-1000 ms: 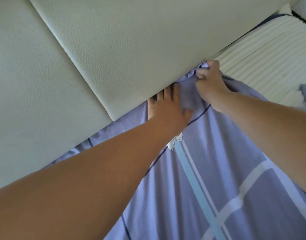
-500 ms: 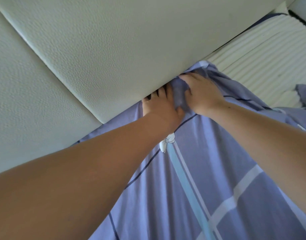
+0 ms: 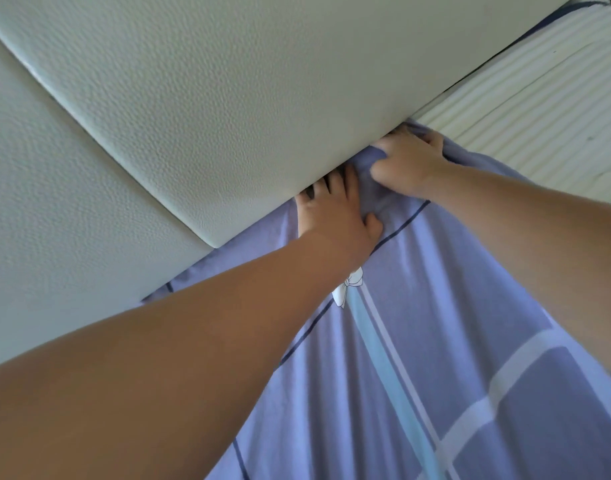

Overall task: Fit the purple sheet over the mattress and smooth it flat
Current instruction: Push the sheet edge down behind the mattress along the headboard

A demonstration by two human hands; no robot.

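Purple sheet (image 3: pixel 453 323), with a pale blue stripe, white bands and thin dark lines, covers the lower right of the head view, from the bottom edge up to the middle of the frame. Its top edge meets the lower edge of a cream padded headboard (image 3: pixel 227 98), which fills the upper left. A white bow print (image 3: pixel 347 289) shows on the sheet just beside the left wrist.

Left hand (image 3: pixel 335 209) lies flat on the sheet at centre frame. Its fingers are straight and close together, pushed into the gap under the headboard so the tips are hidden, and the thumb is spread to the right.

Right hand (image 3: pixel 408 164) is just up and right of it, nearly touching. Its fingers are curled, and a bunched fold of sheet is pinched between thumb and fingers against the headboard's edge.

Bare ribbed white mattress (image 3: pixel 539 109) shows in the upper right, beyond the sheet's edge.
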